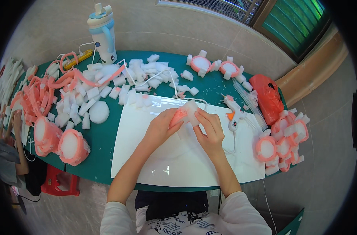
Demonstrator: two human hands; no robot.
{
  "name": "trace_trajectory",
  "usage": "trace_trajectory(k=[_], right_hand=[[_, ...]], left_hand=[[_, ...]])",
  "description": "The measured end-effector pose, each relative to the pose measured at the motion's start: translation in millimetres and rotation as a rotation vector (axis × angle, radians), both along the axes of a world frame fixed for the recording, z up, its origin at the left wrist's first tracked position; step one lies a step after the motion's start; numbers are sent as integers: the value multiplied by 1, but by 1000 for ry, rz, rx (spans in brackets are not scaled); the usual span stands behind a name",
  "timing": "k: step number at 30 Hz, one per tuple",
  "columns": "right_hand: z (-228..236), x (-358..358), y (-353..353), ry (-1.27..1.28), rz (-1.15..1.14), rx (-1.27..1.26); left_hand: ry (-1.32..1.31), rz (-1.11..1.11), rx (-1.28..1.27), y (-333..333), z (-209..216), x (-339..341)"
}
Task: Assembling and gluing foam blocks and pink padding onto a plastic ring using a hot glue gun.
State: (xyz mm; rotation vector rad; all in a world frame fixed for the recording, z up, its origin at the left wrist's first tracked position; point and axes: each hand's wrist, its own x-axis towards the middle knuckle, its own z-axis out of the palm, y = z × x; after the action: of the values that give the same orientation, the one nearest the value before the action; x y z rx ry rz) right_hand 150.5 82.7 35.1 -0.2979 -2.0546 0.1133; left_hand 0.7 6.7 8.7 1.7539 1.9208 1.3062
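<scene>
Both hands meet over a white board [194, 164] lying on a green table [104, 137]. My left hand [161, 127] grips a pink-rimmed white foam piece [185, 111] from the left side. My right hand [210, 129] pinches the same piece from the right, fingers pressed on a white foam block at its edge. A white glue gun [234, 117] with an orange tip lies on the board just right of my right hand, its cord trailing off the table.
Loose white foam blocks [108, 86] and pink foam strips [37, 96] cover the table's left. Finished pink-and-white foam rings [282, 141] pile at the right, two more [213, 66] at the back. A red plastic bag [268, 98], glue sticks [245, 96], a lidded water bottle [103, 33] stand around.
</scene>
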Motion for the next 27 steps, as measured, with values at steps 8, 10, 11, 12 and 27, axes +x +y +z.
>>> trace_trajectory(k=[8, 10, 11, 12, 27], right_hand=[[3, 0, -5, 23, -18, -44], [3, -1, -6, 25, -14, -56], [3, -1, -6, 26, -8, -67], [3, 0, -7, 28, -9, -69], [8, 5, -3, -10, 23, -210]], left_hand=[[-8, -34, 1, 0, 1, -1], [3, -25, 12, -1, 2, 0], [12, -14, 25, -1, 2, 0], [14, -16, 23, -1, 2, 0], [17, -24, 16, 2, -3, 0]])
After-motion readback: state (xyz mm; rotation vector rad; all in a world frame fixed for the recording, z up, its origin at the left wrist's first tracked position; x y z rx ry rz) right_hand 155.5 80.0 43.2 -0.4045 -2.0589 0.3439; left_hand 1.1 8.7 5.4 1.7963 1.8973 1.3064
